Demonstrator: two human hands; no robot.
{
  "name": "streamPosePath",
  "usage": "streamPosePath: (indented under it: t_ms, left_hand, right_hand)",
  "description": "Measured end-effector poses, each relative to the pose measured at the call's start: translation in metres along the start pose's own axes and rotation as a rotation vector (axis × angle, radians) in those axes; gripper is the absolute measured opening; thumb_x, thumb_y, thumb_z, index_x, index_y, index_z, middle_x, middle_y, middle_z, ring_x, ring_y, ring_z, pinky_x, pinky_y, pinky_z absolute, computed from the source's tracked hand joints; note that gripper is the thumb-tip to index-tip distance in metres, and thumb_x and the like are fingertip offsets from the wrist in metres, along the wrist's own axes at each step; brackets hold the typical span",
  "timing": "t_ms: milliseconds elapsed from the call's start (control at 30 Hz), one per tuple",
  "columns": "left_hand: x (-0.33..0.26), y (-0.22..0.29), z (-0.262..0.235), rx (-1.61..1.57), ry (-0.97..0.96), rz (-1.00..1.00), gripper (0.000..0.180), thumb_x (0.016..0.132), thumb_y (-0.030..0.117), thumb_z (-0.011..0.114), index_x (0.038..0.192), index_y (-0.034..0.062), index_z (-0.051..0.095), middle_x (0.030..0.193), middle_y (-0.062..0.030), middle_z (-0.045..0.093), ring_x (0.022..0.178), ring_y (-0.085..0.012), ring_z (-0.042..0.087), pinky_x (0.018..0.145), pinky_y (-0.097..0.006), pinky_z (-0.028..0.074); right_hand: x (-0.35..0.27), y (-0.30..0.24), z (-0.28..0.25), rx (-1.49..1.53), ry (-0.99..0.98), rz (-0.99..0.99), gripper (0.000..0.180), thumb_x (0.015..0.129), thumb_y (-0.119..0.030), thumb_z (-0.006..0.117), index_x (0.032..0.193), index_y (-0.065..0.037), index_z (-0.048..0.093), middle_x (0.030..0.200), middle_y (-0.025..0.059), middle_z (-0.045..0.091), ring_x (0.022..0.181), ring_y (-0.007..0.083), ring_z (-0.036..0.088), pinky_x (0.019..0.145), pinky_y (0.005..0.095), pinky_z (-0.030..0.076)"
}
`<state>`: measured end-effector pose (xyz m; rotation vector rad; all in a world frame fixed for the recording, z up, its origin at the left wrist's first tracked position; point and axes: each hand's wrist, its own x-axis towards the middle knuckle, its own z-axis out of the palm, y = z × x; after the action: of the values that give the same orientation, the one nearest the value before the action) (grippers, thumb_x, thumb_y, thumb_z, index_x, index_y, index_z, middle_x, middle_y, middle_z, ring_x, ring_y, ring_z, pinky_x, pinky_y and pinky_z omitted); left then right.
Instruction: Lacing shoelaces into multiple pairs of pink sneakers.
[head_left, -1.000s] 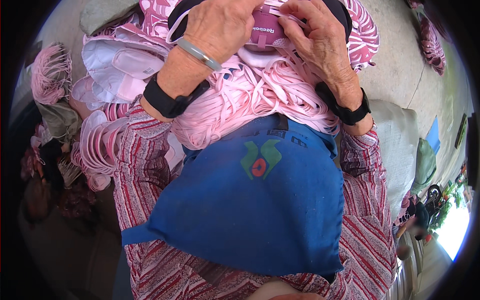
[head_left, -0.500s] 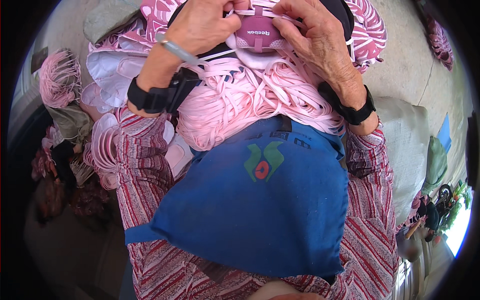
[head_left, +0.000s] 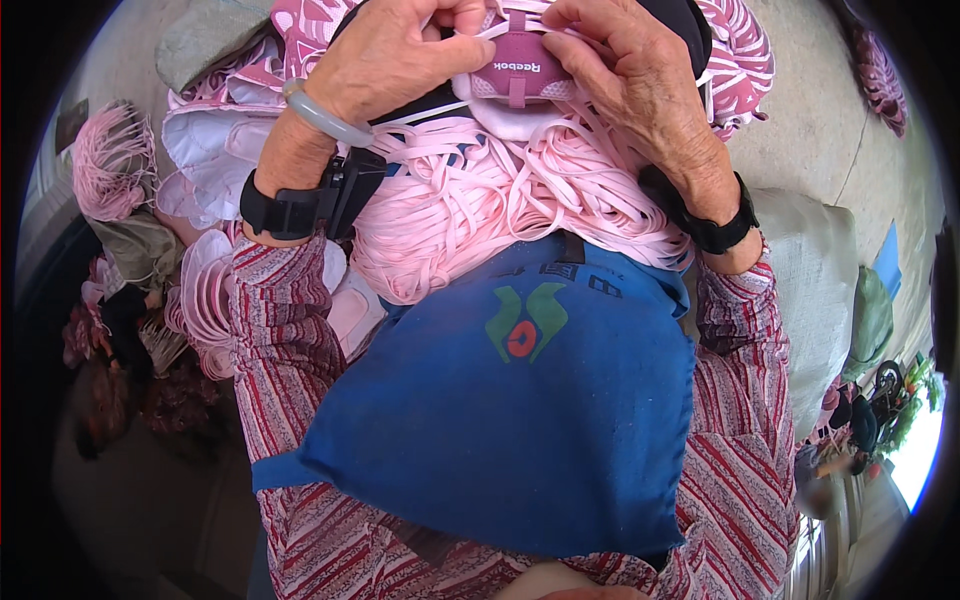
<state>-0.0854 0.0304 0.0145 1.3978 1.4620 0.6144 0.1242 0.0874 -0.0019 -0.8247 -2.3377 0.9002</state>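
Concrete floor (head_left: 815,120) spreads beyond you; the upper (head_left: 517,68) sits between your left hand (head_left: 395,62) and right hand (head_left: 640,85), above laces (head_left: 470,200) heaped against your apron (head_left: 500,430). Each grip looks narrow, its contents unclear; a loose lace from that heap could snag and tangle

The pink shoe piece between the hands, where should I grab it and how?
Probably pinch the pink shoe piece by its pale, rounded near end, from the side of the blue apron: that end faces it uncovered, while the left hand and right hand crowd both sides.
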Motion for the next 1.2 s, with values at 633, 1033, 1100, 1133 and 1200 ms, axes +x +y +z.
streamPosePath:
  t_ms: [633, 1033, 1100, 1133, 1200]
  left_hand:
    - [-0.003, 0.011, 0.033, 0.657, 0.504, 0.455, 0.006, 0.079, -0.001, 0.059, 0.082, 0.0021, 0.055, 0.075, -0.013, 0.05, 0.063, -0.0299, 0.056, 0.053, -0.037, 0.045]
    - [-0.009, -0.009, 0.032, 0.498, 0.424, 0.458, 0.012, 0.077, 0.003, 0.066, 0.088, 0.0049, 0.062, 0.08, -0.0066, 0.054, 0.065, -0.0191, 0.058, 0.058, -0.028, 0.048]
    - [-0.009, -0.01, 0.024, 0.334, 0.528, 0.51, 0.011, 0.085, 0.006, 0.062, 0.095, 0.0035, 0.065, 0.084, -0.0019, 0.058, 0.058, -0.0087, 0.047, 0.052, -0.022, 0.039]
    - [-0.01, -0.009, 0.018, 0.334, 0.535, 0.509, 0.011, 0.085, 0.006, 0.062, 0.095, 0.0035, 0.065, 0.084, -0.0019, 0.058, 0.058, -0.0087, 0.047, 0.052, -0.022, 0.039]
    - [-0.013, -0.007, 0.007, 0.069, 0.613, 0.405, 0.015, 0.091, 0.01, 0.057, 0.101, 0.0028, 0.066, 0.092, -0.0011, 0.063, 0.055, -0.0075, 0.043, 0.051, -0.022, 0.037]
  right_hand:
    - [0.003, -0.007, -0.012, -0.202, -0.202, 0.07, 0.015, 0.079, -0.009, 0.064, 0.092, -0.005, 0.059, 0.075, 0.0136, 0.061, 0.069, 0.0288, 0.062, 0.059, 0.0378, 0.049]
    - [-0.03, -0.011, -0.084, -0.543, -0.35, -0.382, 0.018, 0.078, -0.006, 0.057, 0.096, -0.006, 0.053, 0.072, 0.0069, 0.05, 0.059, 0.024, 0.057, 0.048, 0.0347, 0.044]
    - [-0.033, 0.001, -0.078, -0.521, -0.37, -0.265, 0.018, 0.081, -0.008, 0.058, 0.098, -0.008, 0.054, 0.074, 0.0071, 0.051, 0.06, 0.0243, 0.057, 0.048, 0.0349, 0.044]
    - [-0.033, 0.007, -0.074, -0.459, -0.333, -0.197, 0.018, 0.083, -0.009, 0.059, 0.101, -0.009, 0.056, 0.075, 0.0074, 0.052, 0.061, 0.0247, 0.058, 0.049, 0.0351, 0.044]
    - [-0.032, 0.013, -0.068, -0.405, -0.272, -0.152, 0.015, 0.087, -0.014, 0.06, 0.102, -0.01, 0.059, 0.077, 0.0084, 0.053, 0.063, 0.0263, 0.058, 0.051, 0.0347, 0.045]
